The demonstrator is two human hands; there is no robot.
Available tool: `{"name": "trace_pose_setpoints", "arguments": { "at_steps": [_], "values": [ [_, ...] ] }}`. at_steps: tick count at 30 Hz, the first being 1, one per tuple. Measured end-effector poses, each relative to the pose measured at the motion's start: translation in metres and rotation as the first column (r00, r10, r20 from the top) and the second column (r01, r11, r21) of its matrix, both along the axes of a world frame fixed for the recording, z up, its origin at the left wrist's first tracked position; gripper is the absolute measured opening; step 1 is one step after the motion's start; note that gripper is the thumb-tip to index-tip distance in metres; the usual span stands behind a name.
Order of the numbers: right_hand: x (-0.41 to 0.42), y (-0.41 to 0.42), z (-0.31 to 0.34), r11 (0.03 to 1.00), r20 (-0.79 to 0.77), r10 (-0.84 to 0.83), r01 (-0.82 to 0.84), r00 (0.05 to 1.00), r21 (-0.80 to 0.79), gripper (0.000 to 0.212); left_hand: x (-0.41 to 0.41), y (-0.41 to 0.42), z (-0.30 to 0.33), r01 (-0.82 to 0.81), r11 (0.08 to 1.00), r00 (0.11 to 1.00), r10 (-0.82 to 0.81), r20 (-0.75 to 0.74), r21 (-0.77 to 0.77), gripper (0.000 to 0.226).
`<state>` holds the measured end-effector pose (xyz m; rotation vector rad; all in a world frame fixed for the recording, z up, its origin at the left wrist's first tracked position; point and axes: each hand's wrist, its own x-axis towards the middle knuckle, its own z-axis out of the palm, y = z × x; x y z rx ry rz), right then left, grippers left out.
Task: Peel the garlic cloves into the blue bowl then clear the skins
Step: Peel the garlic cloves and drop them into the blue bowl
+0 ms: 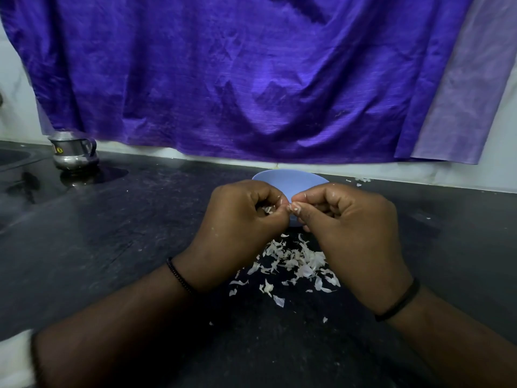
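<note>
1. The left hand (240, 217) is curled around bits of garlic (269, 210), with papery white pieces showing between its fingers, so peeling appears to be mid-way.
2. The blue bowl (291, 179) sits on the dark counter (112, 233) just behind both hands; its contents are hidden, so I cannot tell how many peeled cloves it holds.
3. The right hand (347, 219) is curled too, its fingertips (296, 210) pinching at the same clove where the two hands meet, just in front of the bowl.
4. A loose pile of skins (296, 261) lies on the counter below the hands, and a few flakes lie to the right of the bowl. Clearing them looks not yet begun.
</note>
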<state>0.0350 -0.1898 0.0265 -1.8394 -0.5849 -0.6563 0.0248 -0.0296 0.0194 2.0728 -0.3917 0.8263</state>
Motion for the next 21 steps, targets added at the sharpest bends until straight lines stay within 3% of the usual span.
{"name": "trace_pose_setpoints", "arguments": {
  "at_steps": [8,11,14,21],
  "values": [
    [0.0044,-0.0049,0.0056,0.982,-0.211,0.146,-0.116,0.967,0.146,0.014,0.0007,-0.0027,0.004,0.171,0.962,0.946,-0.221,-0.238,-0.214,0.013],
    [0.0062,-0.0074,0.0088,0.947,-0.295,0.25,-0.17,0.922,0.272,0.008,0.0015,-0.0033,0.0037,0.153,0.96,0.96,-0.201,-0.196,-0.235,0.009],
    [0.0068,-0.0082,0.0092,0.935,-0.307,0.287,-0.197,0.907,0.294,0.007,0.0006,-0.0026,0.0033,0.114,0.983,0.988,-0.127,-0.088,-0.144,0.009],
    [0.004,-0.0061,0.0054,0.99,-0.175,0.089,-0.067,0.981,0.128,0.006,-0.001,0.0,0.0033,0.023,0.999,0.997,-0.026,0.071,0.044,0.008]
  ]
}}
